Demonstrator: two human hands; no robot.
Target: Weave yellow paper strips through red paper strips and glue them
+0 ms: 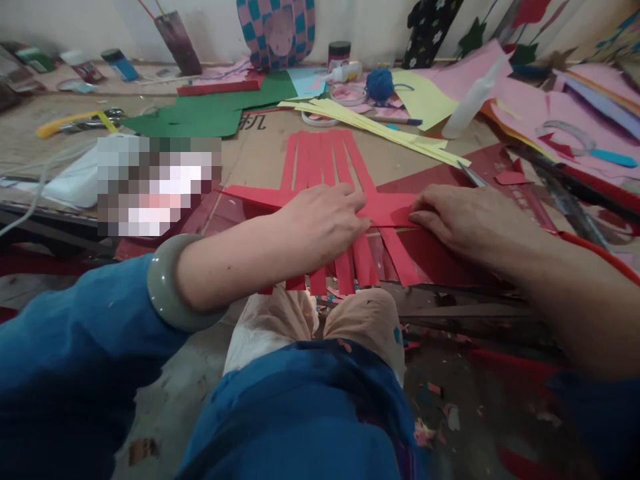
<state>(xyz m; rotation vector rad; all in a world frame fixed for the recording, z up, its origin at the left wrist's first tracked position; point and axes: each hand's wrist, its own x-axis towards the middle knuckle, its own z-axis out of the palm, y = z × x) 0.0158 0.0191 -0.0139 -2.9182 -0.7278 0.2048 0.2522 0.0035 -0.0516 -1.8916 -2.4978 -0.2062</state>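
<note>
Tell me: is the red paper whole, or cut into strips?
Cut into strips: the red paper shows separate parallel strips, with a crosswise strip across them.

The left-hand grip [323, 223] lies palm down and flat, its fingers stretched out toward the right. The right-hand grip [470, 220] lies palm down too, its fingers relaxed and pointing left. The two sets of fingertips [364, 223] face each other, near but not touching. The bare left forearm [235, 267] reaches in from the lower left, the right forearm [565, 307] from the lower right.

A pixelated patch [159, 187] hides whatever lies beneath it.
</note>
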